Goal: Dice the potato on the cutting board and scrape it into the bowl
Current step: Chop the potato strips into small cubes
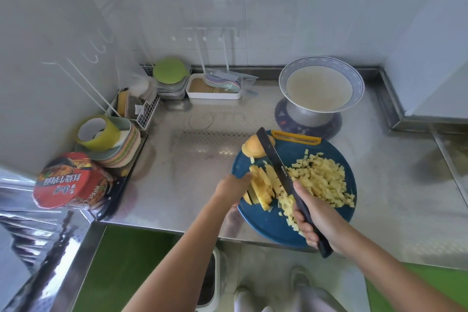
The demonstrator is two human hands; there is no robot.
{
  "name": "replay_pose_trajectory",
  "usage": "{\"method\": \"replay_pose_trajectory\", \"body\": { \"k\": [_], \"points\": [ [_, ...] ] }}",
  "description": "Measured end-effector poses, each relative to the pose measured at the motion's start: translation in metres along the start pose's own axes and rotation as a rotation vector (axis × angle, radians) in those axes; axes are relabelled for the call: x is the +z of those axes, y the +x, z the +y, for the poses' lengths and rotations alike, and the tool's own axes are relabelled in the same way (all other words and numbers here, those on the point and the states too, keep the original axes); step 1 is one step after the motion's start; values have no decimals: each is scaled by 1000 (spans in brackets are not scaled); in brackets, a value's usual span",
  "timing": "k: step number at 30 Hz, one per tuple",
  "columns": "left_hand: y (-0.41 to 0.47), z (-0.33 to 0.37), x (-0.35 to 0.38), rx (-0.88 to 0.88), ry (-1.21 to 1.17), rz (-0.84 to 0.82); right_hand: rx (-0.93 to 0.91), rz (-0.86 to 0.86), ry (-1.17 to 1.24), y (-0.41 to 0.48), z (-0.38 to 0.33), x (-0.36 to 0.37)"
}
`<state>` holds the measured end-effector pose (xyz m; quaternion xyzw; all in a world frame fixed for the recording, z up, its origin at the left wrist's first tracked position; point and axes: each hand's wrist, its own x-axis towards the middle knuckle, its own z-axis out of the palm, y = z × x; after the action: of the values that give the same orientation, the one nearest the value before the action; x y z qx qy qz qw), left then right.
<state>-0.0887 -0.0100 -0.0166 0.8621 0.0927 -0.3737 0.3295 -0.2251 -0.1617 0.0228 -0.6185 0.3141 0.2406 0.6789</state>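
A round blue cutting board (266,223) lies at the counter's front edge. A heap of yellow potato dice (321,177) covers its right half. Cut potato strips (263,185) lie left of centre, and an uncut potato piece (250,148) sits at the board's far left rim. My left hand (234,186) holds the strips steady from the left. My right hand (316,220) grips the handle of a black knife (278,167), whose blade lies across the strips, pointing away from me. A white bowl with a blue rim (357,78) stands behind the board.
Stacked plates with a roll of yellow tape (98,133) and a red instant-noodle cup (71,180) sit at the left. A white tray (212,88), a green-lidded container (169,71) and a wire rack (141,106) line the back wall. The counter edge runs just below the board.
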Motion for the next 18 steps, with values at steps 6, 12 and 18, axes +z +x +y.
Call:
{"method": "replay_pose_trajectory", "body": {
  "k": [6,12,18],
  "points": [
    [-19,25,33,-114,-103,231,-67,-51,-194,1,-3,-25],
    [-55,34,5,747,16,716,-212,17,-738,6,-9,-35],
    [-43,41,-12,726,670,-74,-381,70,-1327,4,-26,-44]
  ]
}}
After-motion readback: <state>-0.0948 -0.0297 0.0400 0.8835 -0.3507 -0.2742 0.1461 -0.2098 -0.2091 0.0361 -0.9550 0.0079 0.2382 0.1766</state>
